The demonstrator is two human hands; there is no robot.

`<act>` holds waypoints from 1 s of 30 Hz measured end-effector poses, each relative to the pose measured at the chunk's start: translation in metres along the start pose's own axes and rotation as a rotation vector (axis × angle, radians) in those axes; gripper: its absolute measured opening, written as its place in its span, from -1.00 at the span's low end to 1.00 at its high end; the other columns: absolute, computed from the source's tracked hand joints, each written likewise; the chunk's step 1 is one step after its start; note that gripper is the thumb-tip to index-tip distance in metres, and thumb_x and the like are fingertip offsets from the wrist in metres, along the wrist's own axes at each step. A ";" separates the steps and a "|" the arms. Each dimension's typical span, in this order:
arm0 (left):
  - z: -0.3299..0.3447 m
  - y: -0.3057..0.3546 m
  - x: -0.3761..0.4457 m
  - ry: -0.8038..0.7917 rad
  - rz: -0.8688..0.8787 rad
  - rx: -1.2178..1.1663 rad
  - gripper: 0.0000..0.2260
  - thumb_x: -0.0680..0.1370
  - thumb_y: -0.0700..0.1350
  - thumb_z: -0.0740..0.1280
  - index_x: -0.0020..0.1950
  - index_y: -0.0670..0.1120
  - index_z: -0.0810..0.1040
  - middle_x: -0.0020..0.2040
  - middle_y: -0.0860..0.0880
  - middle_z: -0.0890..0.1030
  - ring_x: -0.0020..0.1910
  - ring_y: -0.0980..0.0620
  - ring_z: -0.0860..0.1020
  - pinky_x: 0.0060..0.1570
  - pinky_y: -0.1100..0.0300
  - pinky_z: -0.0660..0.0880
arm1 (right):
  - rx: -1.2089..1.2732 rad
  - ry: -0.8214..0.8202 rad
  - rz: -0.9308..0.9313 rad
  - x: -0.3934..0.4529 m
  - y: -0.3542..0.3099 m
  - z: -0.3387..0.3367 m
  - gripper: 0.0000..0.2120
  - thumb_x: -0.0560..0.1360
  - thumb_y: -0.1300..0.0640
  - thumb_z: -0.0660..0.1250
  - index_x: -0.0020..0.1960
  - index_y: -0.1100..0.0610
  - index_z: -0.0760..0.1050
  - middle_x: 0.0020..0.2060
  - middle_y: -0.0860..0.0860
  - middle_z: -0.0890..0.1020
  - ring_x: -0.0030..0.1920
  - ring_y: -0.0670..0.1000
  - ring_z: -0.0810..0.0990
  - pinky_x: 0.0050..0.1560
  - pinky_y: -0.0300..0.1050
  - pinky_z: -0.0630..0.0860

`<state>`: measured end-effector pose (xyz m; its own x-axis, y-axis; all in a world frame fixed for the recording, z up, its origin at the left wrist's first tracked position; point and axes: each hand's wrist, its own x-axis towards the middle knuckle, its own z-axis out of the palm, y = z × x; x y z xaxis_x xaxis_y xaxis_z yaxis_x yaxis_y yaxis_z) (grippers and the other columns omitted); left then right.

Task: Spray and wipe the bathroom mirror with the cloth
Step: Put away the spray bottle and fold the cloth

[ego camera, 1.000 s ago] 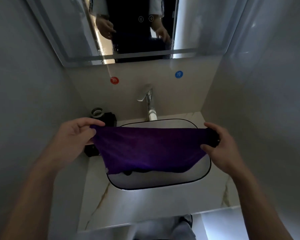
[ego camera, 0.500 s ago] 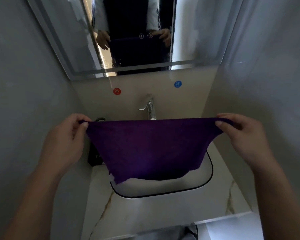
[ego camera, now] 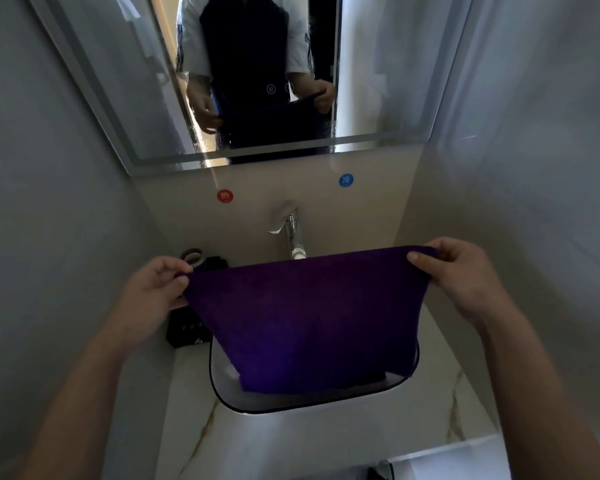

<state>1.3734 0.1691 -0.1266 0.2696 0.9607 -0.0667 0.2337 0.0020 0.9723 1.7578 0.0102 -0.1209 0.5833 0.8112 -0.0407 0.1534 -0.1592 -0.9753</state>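
The left hand (ego camera: 149,292) pinched the upper left corner of the purple cloth (ego camera: 305,320), thumb on the near side and fingers curled behind it. The right hand (ego camera: 465,278) pinched the upper right corner in the same way, held a little higher than the left. Between them the cloth was stretched flat, its top edge taut and sloping up to the right, its lower edge hanging free over the sink (ego camera: 326,405). It looked dark purple, with a fine nap, and hid most of the basin. It hung in front of the tap (ego camera: 290,226) and below the mirror (ego camera: 378,81), touching neither. The mirror reflected the person holding the cloth up.
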 end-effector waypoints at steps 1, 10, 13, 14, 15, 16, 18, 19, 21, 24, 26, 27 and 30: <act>0.001 -0.010 0.002 -0.012 -0.003 0.049 -0.73 0.65 -0.45 0.15 -0.07 -0.13 0.48 -0.34 0.12 0.68 -0.19 0.00 0.60 -0.15 0.15 0.57 | -0.066 -0.011 0.013 0.002 0.007 0.001 -0.86 0.56 0.28 0.43 -0.17 0.21 0.57 -0.26 0.10 0.68 -0.22 0.07 0.65 -0.11 0.00 0.61; 0.021 -0.069 -0.002 -0.046 -0.179 0.009 -0.77 0.66 -0.46 0.14 -0.06 -0.23 0.50 -0.19 -0.19 0.61 -0.37 0.09 0.68 -0.30 0.32 0.62 | -0.359 -0.077 0.173 0.010 0.085 0.015 -0.83 0.65 0.12 0.30 -0.10 0.13 0.55 -0.15 0.16 0.67 -0.06 0.25 0.68 0.10 0.35 0.60; 0.017 -0.077 -0.001 -0.005 -0.170 -0.005 -0.75 0.64 -0.48 0.16 -0.08 -0.22 0.53 -0.30 -0.07 0.66 -0.39 0.17 0.64 -0.27 0.37 0.60 | -0.323 -0.058 0.148 0.003 0.079 0.016 -0.81 0.63 0.14 0.34 -0.15 0.12 0.55 -0.23 0.08 0.63 -0.12 0.16 0.63 0.01 0.16 0.59; 0.015 -0.078 0.000 0.005 -0.154 0.007 -0.74 0.63 -0.48 0.17 -0.09 -0.21 0.54 -0.34 -0.01 0.67 -0.38 0.18 0.64 -0.24 0.39 0.58 | -0.343 -0.051 0.130 0.001 0.074 0.016 -0.81 0.63 0.16 0.35 -0.17 0.10 0.54 -0.26 0.04 0.60 -0.18 0.10 0.58 -0.09 0.03 0.52; 0.014 -0.079 0.001 0.014 -0.135 0.022 -0.74 0.62 -0.49 0.19 -0.09 -0.20 0.55 -0.37 0.02 0.67 -0.38 0.19 0.63 -0.24 0.40 0.57 | -0.364 -0.040 0.105 0.000 0.071 0.017 -0.81 0.62 0.18 0.36 -0.18 0.09 0.54 -0.28 0.01 0.58 -0.22 0.06 0.54 -0.16 -0.04 0.45; 0.013 -0.078 0.001 0.025 -0.118 0.034 -0.73 0.61 -0.50 0.20 -0.09 -0.19 0.56 -0.39 0.03 0.66 -0.39 0.20 0.61 -0.25 0.41 0.56 | -0.387 -0.034 0.090 0.001 0.069 0.017 -0.81 0.61 0.19 0.37 -0.19 0.09 0.53 -0.29 0.01 0.58 -0.23 0.04 0.52 -0.19 -0.07 0.42; 0.013 -0.077 0.002 0.038 -0.088 0.043 -0.71 0.58 -0.53 0.23 -0.08 -0.17 0.56 -0.39 0.02 0.66 -0.39 0.20 0.60 -0.26 0.40 0.54 | -0.418 -0.044 0.074 0.004 0.067 0.019 -0.81 0.61 0.20 0.36 -0.19 0.09 0.53 -0.28 0.03 0.59 -0.21 0.07 0.55 -0.16 -0.05 0.45; 0.014 -0.075 0.002 0.034 -0.076 0.044 -0.69 0.56 -0.55 0.24 -0.07 -0.16 0.56 -0.35 0.00 0.66 -0.38 0.20 0.61 -0.25 0.38 0.55 | -0.433 -0.063 0.077 0.005 0.067 0.020 -0.81 0.61 0.19 0.35 -0.18 0.09 0.52 -0.27 0.04 0.60 -0.19 0.11 0.57 -0.12 0.00 0.49; 0.018 -0.073 0.002 0.014 -0.064 0.017 -0.65 0.51 -0.61 0.25 -0.06 -0.16 0.56 -0.24 -0.12 0.65 -0.35 0.19 0.63 -0.23 0.36 0.58 | -0.485 -0.107 0.109 0.006 0.069 0.020 -0.81 0.63 0.17 0.31 -0.16 0.09 0.50 -0.25 0.07 0.60 -0.14 0.20 0.61 -0.04 0.11 0.57; 0.023 -0.070 0.000 -0.004 -0.071 -0.065 -0.60 0.46 -0.67 0.23 -0.06 -0.18 0.56 -0.22 -0.10 0.64 -0.34 0.19 0.63 -0.25 0.37 0.59 | -0.504 -0.123 0.137 0.004 0.072 0.019 -0.82 0.65 0.17 0.28 -0.14 0.11 0.49 -0.22 0.11 0.60 -0.10 0.27 0.63 0.02 0.26 0.63; 0.026 -0.071 -0.002 -0.023 -0.086 -0.107 -0.61 0.46 -0.66 0.24 -0.06 -0.18 0.56 -0.26 0.01 0.66 -0.29 0.12 0.61 -0.24 0.35 0.59 | -0.501 -0.125 0.165 0.003 0.073 0.018 -0.83 0.65 0.16 0.27 -0.13 0.11 0.49 -0.21 0.13 0.61 -0.11 0.29 0.64 0.03 0.31 0.62; 0.028 -0.071 -0.003 -0.038 -0.095 -0.129 -0.63 0.47 -0.64 0.26 -0.06 -0.18 0.56 -0.26 0.02 0.65 -0.25 0.07 0.58 -0.23 0.33 0.57 | -0.510 -0.128 0.176 0.002 0.072 0.018 -0.83 0.66 0.16 0.26 -0.12 0.11 0.49 -0.20 0.14 0.61 -0.11 0.28 0.65 0.03 0.32 0.62; 0.035 -0.071 -0.003 -0.049 -0.115 -0.200 -0.76 0.53 -0.51 0.31 -0.09 -0.17 0.56 -0.27 -0.02 0.61 -0.24 0.00 0.51 -0.19 0.23 0.53 | -0.540 -0.134 0.197 -0.002 0.070 0.018 -0.83 0.66 0.15 0.25 -0.10 0.11 0.49 -0.16 0.15 0.63 -0.12 0.25 0.68 0.03 0.30 0.63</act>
<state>1.3882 0.1563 -0.2028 0.2984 0.9362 -0.1859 0.0769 0.1706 0.9823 1.7536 0.0076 -0.1930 0.5419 0.7954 -0.2713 0.4573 -0.5499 -0.6989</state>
